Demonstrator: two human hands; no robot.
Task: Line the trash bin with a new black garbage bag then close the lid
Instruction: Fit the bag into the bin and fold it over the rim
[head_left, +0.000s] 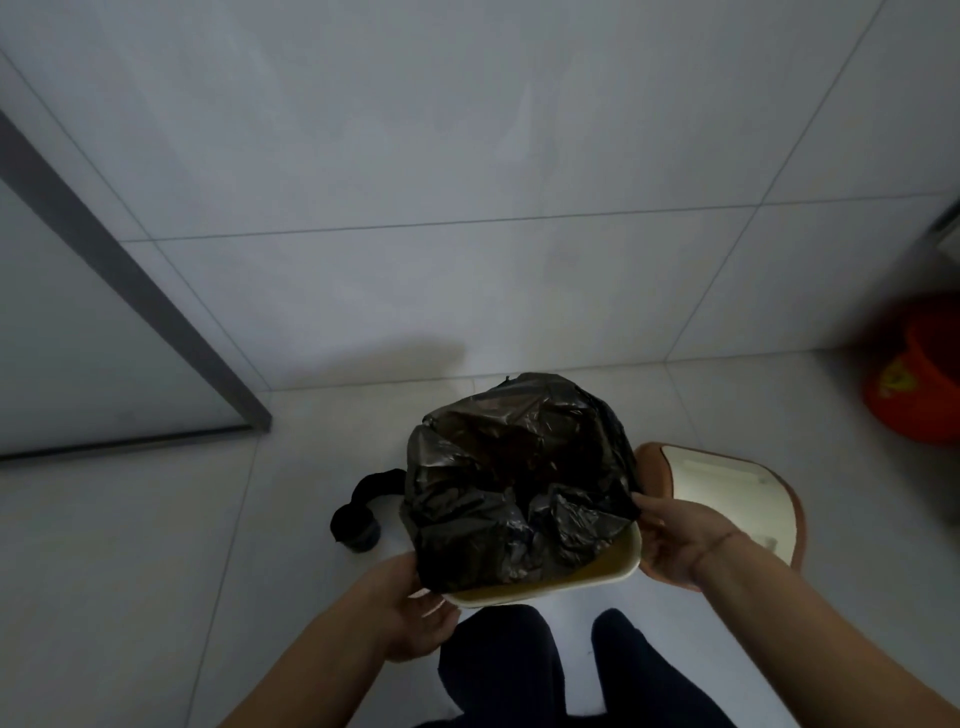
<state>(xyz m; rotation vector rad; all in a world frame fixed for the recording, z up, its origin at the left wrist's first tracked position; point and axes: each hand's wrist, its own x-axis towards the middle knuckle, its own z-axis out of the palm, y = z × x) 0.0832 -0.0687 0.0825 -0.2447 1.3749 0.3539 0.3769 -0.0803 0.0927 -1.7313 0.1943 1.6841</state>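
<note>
1. Black plastic, crinkled: the garbage bag (514, 478) lay draped over the mouth of the trash bin (592, 577), covering the far and left parts of the opening and bulging upward in loose folds.
2. Bin stood upright on the pale tiled floor (156, 545), near the wall, its opening facing up toward the camera; the cream rim showed bare only at the near right corner, with a yellowish inner wall below it.
3. Bin's lid (727, 499) hung open to the right, white underside up, brown edge around it, long axis running away to the right of the bin.
4. Left hand (415, 608) sat at the near left corner, fingers (431, 605) curled on the bag's lower edge, pinching the plastic against the rim.
5. Right hand (675, 540) was at the right side, fingers closed on the bag's edge just beside the lid hinge.
6. Roll of black bags (356, 527) lay on the floor just left of the bin, a strip trailing from it toward the bin.
7. Orange bucket (914, 384) stood well apart at the right, blurred.
8. Dark trouser legs (571, 670) showed below the bin.
</note>
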